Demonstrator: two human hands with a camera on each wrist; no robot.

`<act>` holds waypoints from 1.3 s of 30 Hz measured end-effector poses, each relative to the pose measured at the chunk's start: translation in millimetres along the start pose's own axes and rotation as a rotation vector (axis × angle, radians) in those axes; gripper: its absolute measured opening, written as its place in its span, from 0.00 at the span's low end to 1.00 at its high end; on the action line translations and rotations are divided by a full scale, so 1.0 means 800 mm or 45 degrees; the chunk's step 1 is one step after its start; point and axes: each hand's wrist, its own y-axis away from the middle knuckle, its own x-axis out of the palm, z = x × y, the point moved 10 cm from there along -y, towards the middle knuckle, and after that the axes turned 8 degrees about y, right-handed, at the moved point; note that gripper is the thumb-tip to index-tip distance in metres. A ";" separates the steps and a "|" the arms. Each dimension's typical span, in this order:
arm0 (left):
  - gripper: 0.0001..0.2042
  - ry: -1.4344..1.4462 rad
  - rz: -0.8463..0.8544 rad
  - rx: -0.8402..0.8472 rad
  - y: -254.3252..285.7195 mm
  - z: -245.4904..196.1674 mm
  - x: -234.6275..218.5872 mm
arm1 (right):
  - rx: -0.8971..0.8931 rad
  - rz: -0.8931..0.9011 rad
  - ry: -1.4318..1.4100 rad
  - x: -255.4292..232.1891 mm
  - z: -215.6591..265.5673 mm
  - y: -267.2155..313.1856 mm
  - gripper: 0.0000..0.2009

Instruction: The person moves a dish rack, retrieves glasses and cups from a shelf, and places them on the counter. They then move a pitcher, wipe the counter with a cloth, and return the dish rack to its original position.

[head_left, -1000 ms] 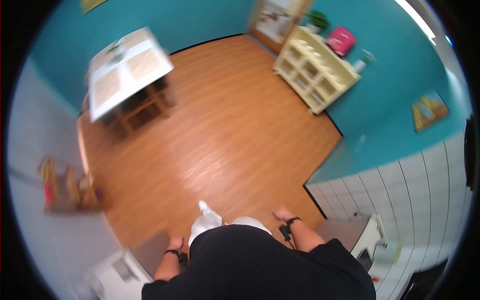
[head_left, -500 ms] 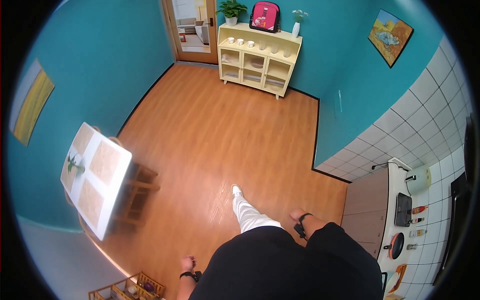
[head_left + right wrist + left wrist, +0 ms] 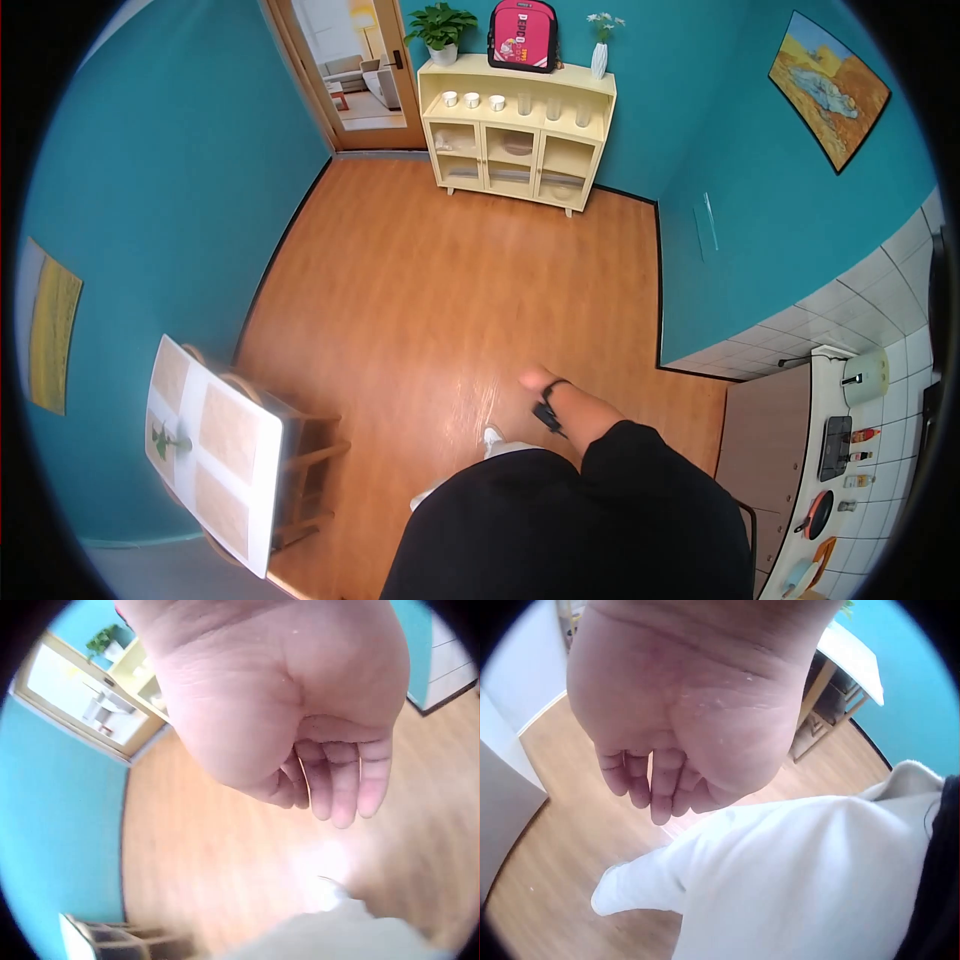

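My left hand [image 3: 682,712] hangs with loosely bent fingers and holds nothing in the left wrist view, above a white trouser leg [image 3: 742,877]; the head view does not show it. In the head view my right hand [image 3: 537,379] is held out over the wooden floor [image 3: 450,280], a black band around its wrist. The right wrist view has its palm facing the camera, fingers loosely curved and nothing in them. A cream cabinet [image 3: 520,75] stands against the far wall, bearing a pink backpack [image 3: 524,38], a potted plant [image 3: 442,30] and a white vase [image 3: 599,61].
At the left is a white table [image 3: 262,480] with placemats and wooden chairs [image 3: 315,458] beside it. Along the right runs a kitchen counter [image 3: 822,390] with a frying pan [image 3: 820,515], bottles and a pale green appliance [image 3: 866,378]. A wooden door [image 3: 378,140] is at the back.
The view has swung right toward the cabinet, and the table has shifted down the left side. My left hand has left the head view, while the right has swung forward. Both stay without any object.
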 end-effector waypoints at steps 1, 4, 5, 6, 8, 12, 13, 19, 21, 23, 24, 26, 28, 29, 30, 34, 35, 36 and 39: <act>0.13 0.029 -0.032 -0.010 -0.021 -0.022 -0.021 | -0.538 0.037 0.496 0.008 0.104 -0.045 0.09; 0.13 0.065 -0.121 -0.014 -0.086 -0.080 -0.076 | -0.340 0.258 -0.229 -0.001 0.291 -0.061 0.07; 0.13 0.055 -0.159 -0.011 -0.108 -0.099 -0.095 | -0.335 0.243 -0.238 -0.006 0.314 -0.071 0.07; 0.13 0.036 -0.206 0.005 -0.131 -0.120 -0.114 | -0.481 0.190 -0.155 -0.015 0.342 -0.079 0.07; 0.13 -0.048 -0.341 0.035 -0.185 -0.164 -0.152 | -0.617 0.093 -0.048 -0.032 0.354 -0.113 0.08; 0.11 -0.290 0.183 0.245 -0.311 -0.303 -0.179 | -0.266 -0.012 -0.158 -0.071 0.150 -0.216 0.14; 0.11 -0.303 0.202 0.264 -0.345 -0.324 -0.187 | -0.211 -0.207 0.398 -0.100 0.104 -0.202 0.15; 0.10 -0.852 0.510 0.636 -0.535 -0.481 -0.240 | 0.460 0.349 0.966 -0.121 -0.103 -0.084 0.09; 0.09 -1.511 0.664 1.183 -0.578 -0.545 -0.240 | 1.033 -0.167 -0.212 -0.137 -0.105 -0.050 0.09; 0.09 -1.687 0.692 1.450 -0.628 -0.635 -0.274 | 1.103 -0.489 -0.729 -0.136 -0.059 -0.049 0.09; 0.08 -1.650 0.717 1.492 -0.654 -0.691 -0.301 | 1.098 -0.565 -0.854 -0.134 -0.042 -0.059 0.09; 0.07 -0.878 0.564 1.076 -0.823 -0.778 -0.339 | 1.072 -0.519 -0.930 -0.122 -0.022 -0.104 0.09; 0.05 -0.778 0.377 1.209 -0.844 -0.919 -0.384 | 0.926 -0.302 -1.069 -0.096 -0.036 -0.155 0.10; 0.06 -0.242 0.407 0.880 -0.853 -0.974 -0.412 | 0.938 -0.267 -0.996 -0.097 -0.025 -0.171 0.11; 0.07 0.285 0.420 0.526 -0.850 -1.018 -0.423 | 0.957 -0.175 -1.045 -0.091 -0.050 -0.197 0.11; 0.08 0.649 0.399 0.526 -0.780 -1.195 -0.401 | 0.979 -0.001 -1.116 -0.136 -0.099 -0.277 0.07; 0.08 0.606 0.414 0.535 -0.765 -1.215 -0.383 | 0.180 0.301 -0.207 -0.178 -0.059 -0.334 0.08; 0.08 0.563 0.431 0.552 -0.752 -1.238 -0.364 | -0.655 0.522 0.693 -0.171 -0.030 -0.347 0.09; 0.07 0.296 0.417 0.511 -0.726 -1.272 -0.314 | -0.177 0.306 1.037 -0.304 0.000 -0.434 0.08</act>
